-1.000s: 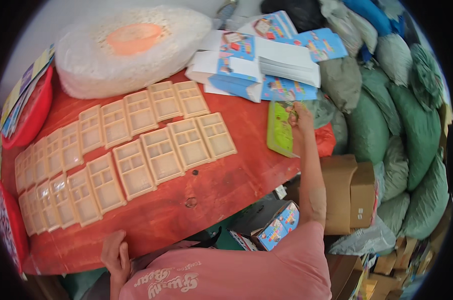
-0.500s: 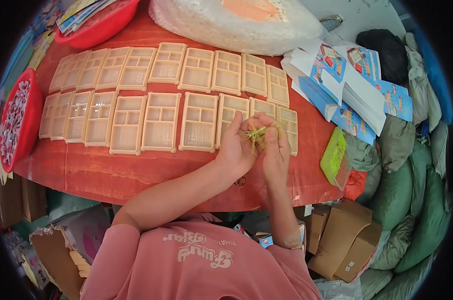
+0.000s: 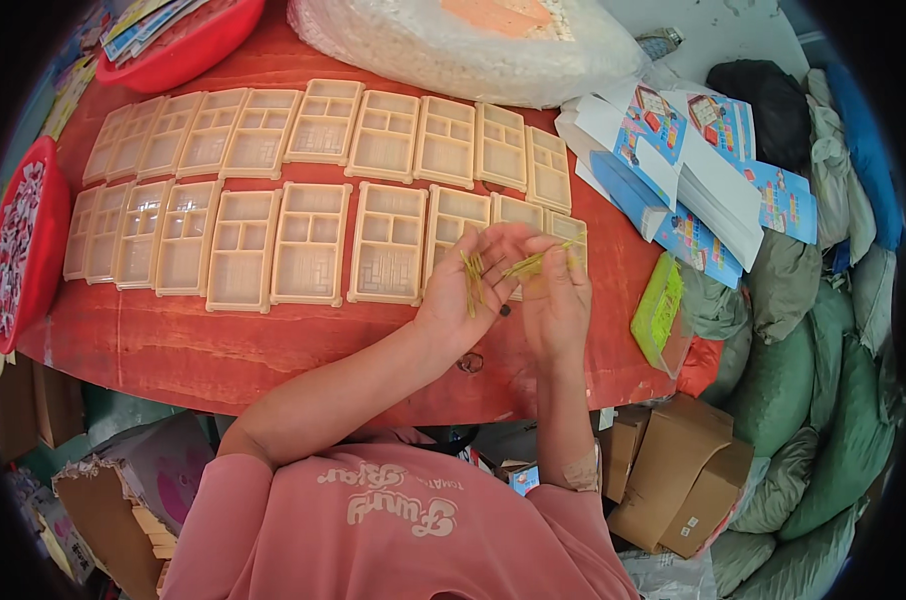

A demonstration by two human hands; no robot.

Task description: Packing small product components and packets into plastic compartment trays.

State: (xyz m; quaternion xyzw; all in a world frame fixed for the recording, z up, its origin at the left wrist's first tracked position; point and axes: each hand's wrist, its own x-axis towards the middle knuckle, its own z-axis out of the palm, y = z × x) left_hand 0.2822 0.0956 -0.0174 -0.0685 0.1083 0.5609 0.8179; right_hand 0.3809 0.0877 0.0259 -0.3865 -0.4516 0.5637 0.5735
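Note:
Thin yellow-green sticks are split between my hands above the table's near right part. Palm up and cupped, my left hand (image 3: 455, 292) holds a few yellow-green sticks (image 3: 473, 280) across its palm and fingers. My right hand (image 3: 561, 300), just beside it, pinches another small bunch of sticks (image 3: 526, 265) between thumb and fingers. Beneath and behind the hands lie cream compartment trays (image 3: 391, 245), set out in two rows; my hands partly cover those at the near row's right end. To the right, a yellow-green box (image 3: 658, 312) contains similar thin pieces.
A red basin (image 3: 23, 250) of small wrapped pieces sits at the left edge, another red basin (image 3: 188, 50) at the far left. A big clear bag (image 3: 473, 55) lies at the back. Printed blue-and-white cards (image 3: 708, 190) are heaped at right. Cardboard boxes (image 3: 678, 475) stand below the table.
My hands have drawn slightly apart. The sticks, bunched together between them before, now show as separate portions in the two hands. The whole view has shifted slightly.

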